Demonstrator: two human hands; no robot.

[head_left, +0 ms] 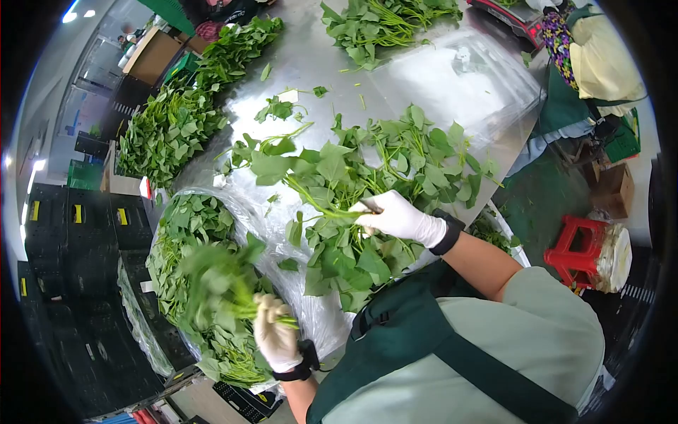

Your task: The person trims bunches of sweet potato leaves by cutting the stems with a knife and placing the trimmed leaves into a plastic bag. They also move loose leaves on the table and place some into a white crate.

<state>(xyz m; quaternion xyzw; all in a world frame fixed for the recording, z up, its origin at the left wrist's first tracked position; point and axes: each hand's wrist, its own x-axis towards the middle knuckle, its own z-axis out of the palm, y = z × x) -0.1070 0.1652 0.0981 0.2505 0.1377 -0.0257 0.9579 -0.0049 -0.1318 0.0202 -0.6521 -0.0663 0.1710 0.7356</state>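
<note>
We are gripping the bunch (212, 283) in our left hand (274, 339) and pinching a stem (330, 210) with our right hand (399, 218); lining up the ends matters.

Blurred leaf bunch (212, 279), top greens pile (385, 25) cropped

Bright overhead light, glare on steel table (459, 71); heavy fisheye, black vignetted corners; greens bunch (212, 275) in left hand (274, 338) motion-blurred.
</note>
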